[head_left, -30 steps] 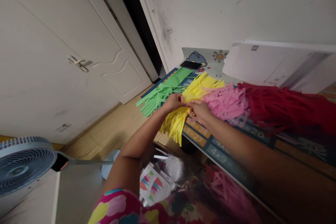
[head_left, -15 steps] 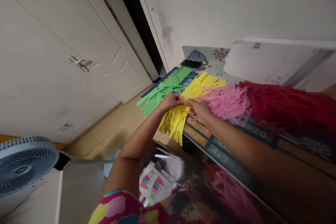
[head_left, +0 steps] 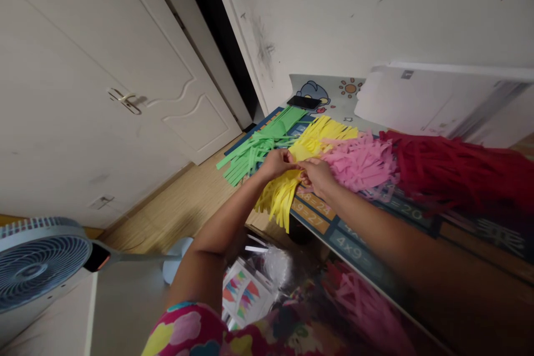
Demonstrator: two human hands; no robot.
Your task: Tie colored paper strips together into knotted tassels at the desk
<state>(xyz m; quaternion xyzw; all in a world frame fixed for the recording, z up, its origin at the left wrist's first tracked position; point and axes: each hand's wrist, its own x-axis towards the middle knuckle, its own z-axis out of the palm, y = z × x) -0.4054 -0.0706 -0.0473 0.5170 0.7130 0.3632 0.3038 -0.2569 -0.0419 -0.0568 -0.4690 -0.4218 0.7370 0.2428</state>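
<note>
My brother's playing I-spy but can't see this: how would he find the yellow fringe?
By the white wall stands a table with a blue times-table print. On it lies a row of fringed bunches; look between the green bunch and the pink bunch. With the left hand and right hand at its middle, the yellow fringe is the row's only yellow one.

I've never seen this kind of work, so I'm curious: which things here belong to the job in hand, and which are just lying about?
Likely part of the job:
yellow fringe, handled by the left hand and right hand
green fringe, pink fringe and red fringe, alongside

Apparently just lying about:
black phone
blue fan
</note>
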